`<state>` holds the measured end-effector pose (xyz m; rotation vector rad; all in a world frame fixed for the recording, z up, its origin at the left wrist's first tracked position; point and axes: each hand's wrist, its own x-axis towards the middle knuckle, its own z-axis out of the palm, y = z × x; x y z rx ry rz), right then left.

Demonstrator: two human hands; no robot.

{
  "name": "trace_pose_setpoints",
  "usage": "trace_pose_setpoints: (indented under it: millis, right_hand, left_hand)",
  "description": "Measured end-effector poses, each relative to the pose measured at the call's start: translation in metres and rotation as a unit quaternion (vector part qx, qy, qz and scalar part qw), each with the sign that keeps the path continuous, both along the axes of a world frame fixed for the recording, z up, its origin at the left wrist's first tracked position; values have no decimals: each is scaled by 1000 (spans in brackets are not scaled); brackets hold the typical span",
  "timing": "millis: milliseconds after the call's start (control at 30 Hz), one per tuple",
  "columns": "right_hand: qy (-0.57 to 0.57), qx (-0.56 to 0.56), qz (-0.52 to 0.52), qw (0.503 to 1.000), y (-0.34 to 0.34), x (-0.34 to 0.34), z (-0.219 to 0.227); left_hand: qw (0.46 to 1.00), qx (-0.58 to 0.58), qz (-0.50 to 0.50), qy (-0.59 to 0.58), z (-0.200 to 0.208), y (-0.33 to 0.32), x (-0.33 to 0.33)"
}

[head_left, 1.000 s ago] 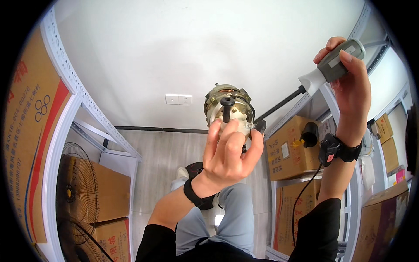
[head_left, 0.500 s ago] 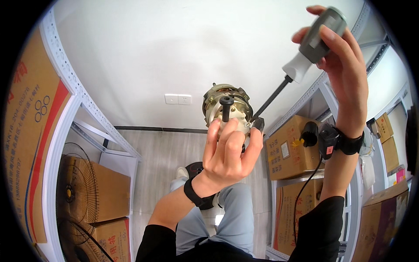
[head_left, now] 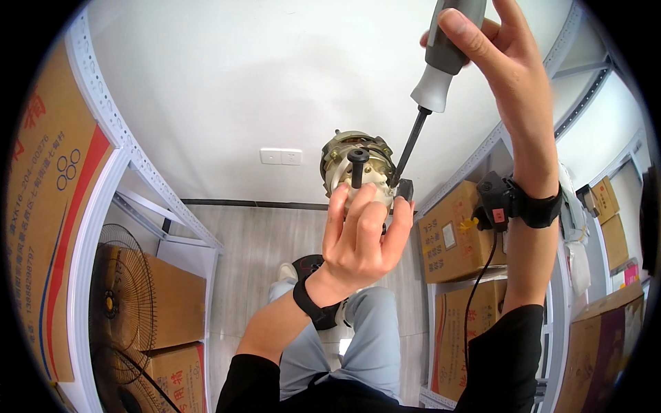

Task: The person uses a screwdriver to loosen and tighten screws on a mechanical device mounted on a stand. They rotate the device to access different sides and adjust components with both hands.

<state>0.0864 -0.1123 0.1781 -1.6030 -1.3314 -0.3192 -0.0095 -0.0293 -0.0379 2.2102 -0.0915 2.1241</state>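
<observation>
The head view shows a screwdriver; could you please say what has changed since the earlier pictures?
The right hand has swung the screwdriver up and leftward, making its shaft steeper; its tip remains near the metal unit. Nothing was taken or let go; the left hand stayed at the unit.

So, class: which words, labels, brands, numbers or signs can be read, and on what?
Large left carton: red and dark characters, a number, blue rings; wording withheld.
Lower left carton: red characters; withheld.
Upper right carton: dark characters, withheld; pale label, too small.
Lower right carton: red characters, unclear.
Carton behind fan: dark marks, unclear.
Black wrist device: red label, too small.
Metal assembly, screwdriver: none readable.
</observation>
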Motion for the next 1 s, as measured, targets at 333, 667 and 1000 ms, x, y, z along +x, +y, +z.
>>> trace_pose_setpoints:
  millis: [333,667,1000]
  right_hand:
    - [54,32,19,998,-6,-19,-4]
    - [18,-44,-17,999,-9,-31,13]
    - [38,-71,-27,996,-15,-37,16]
  left_hand:
    - [1000,-7,5,0,1,-1,1]
    - [1000,-16,14,4,-1,-4,2]
    - [1000,-26,10,10,3,-8,2]
